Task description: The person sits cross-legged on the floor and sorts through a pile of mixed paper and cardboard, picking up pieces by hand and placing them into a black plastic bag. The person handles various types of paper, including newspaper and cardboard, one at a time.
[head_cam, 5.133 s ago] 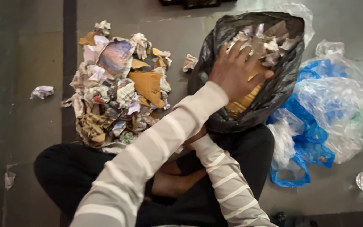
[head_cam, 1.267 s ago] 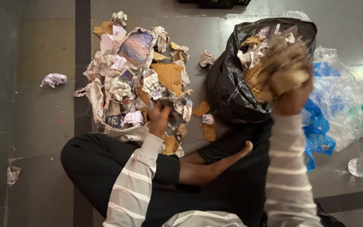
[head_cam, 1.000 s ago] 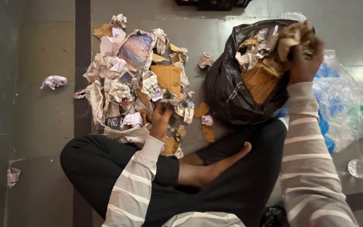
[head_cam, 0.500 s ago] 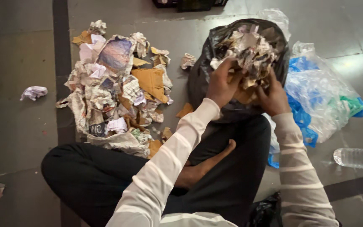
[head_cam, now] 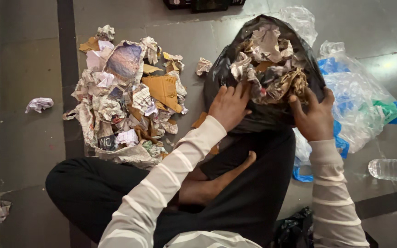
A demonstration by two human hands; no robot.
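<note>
left hand (head_cam: 228, 106) now off the floor paper pile (head_cam: 127, 98), pressing open-palmed on black bag (head_cam: 258, 117) rim | right hand (head_cam: 315, 120) clenching crumpled paper wad (head_cam: 272, 69) at bag mouth, centre-right | both hands packing waste down

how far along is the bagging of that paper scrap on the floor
Partly done. The black bag is already heaped to its mouth with crumpled paper and cardboard. In hand: the left hand and right hand are both at the bag's mouth, against the heap. Left: a large scrap pile on the floor, plus stray wads, one far left and one beside the bag.
</note>
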